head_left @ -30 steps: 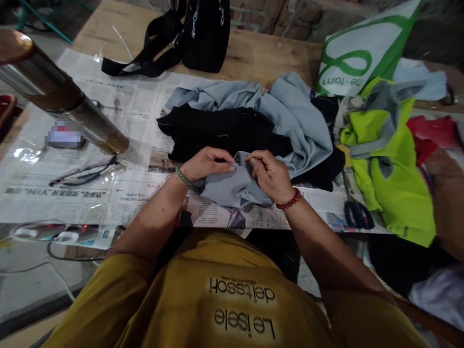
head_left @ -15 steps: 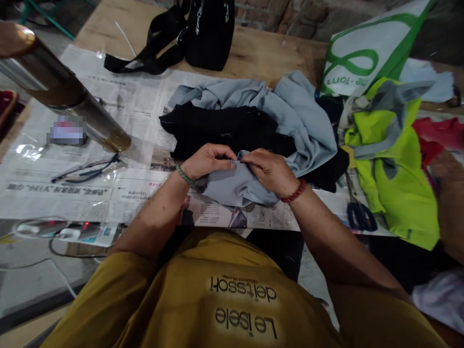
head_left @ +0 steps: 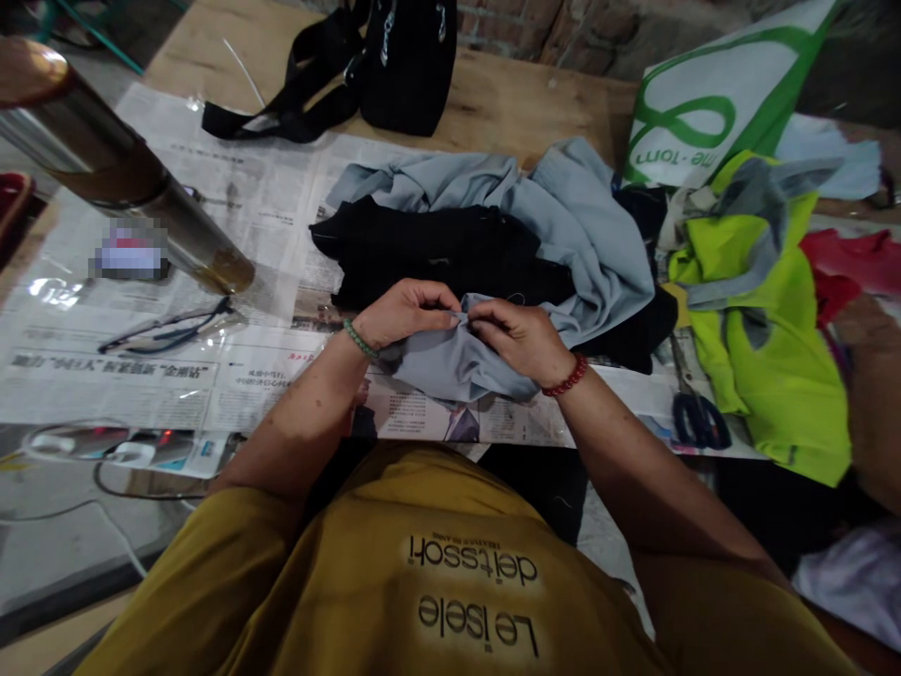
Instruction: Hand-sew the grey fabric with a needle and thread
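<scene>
Light grey cloth [head_left: 436,361] lies bunched in front of me, part of a garment by its look. My left hand [head_left: 412,312] is closed, pinching the cloth's upper edge between thumb and forefinger. Right beside it, my right hand [head_left: 513,333] is closed in a pinch on the same edge. Whether a small tool sits between its fingertips I cannot make out. A thin pale thread [head_left: 517,299] curls just above the right knuckles. Behind both hands rest a folded black garment [head_left: 436,242] and a larger grey garment [head_left: 591,235].
Newspaper [head_left: 274,225] covers the table. Leftward stand a steel flask [head_left: 175,221] and eyeglasses [head_left: 169,329]. Dark-handled scissors [head_left: 696,420] lie at right beside a neon yellow garment [head_left: 781,357]. A black bag [head_left: 408,66] and a green-white bag [head_left: 710,113] sit at the back.
My right hand has shifted slightly and its fingertips have turned a little. The grey cloth below it has flattened and changed its folds. My left hand keeps its place.
</scene>
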`<state>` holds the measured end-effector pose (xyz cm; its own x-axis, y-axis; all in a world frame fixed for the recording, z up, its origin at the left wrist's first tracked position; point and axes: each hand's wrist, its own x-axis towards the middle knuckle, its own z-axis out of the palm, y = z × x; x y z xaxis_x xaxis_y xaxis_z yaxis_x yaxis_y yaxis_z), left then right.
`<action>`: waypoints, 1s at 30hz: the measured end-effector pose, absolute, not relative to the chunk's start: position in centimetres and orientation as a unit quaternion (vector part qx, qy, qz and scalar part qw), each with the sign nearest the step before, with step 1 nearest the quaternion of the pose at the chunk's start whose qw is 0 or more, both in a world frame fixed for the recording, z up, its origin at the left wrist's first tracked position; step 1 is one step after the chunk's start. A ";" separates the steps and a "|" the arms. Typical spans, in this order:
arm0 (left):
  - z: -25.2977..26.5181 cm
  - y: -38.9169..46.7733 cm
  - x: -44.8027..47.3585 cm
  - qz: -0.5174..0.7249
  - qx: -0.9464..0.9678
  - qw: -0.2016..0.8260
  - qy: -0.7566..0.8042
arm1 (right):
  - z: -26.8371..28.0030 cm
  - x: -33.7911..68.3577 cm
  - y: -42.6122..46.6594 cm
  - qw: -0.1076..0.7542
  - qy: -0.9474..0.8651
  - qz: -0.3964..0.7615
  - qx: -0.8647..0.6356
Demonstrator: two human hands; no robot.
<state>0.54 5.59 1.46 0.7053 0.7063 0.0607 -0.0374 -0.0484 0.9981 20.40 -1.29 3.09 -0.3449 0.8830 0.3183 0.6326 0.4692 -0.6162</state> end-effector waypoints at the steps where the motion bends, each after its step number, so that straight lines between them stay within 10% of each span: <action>1: 1.5 5.6 0.5 0.290 0.662 0.643 0.254 | 3.0 20.3 -1.4 0.320 -0.791 0.198 -0.482; 30: 1.0 5.4 1.2 0.308 0.622 0.667 0.273 | 3.9 18.5 -3.5 0.414 -0.758 0.029 -0.503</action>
<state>1.15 5.40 1.04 0.6618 0.7494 0.0186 -0.0710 0.0379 0.9968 18.51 -3.50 3.86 -0.1515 0.7864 0.5989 0.7379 0.4931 -0.4608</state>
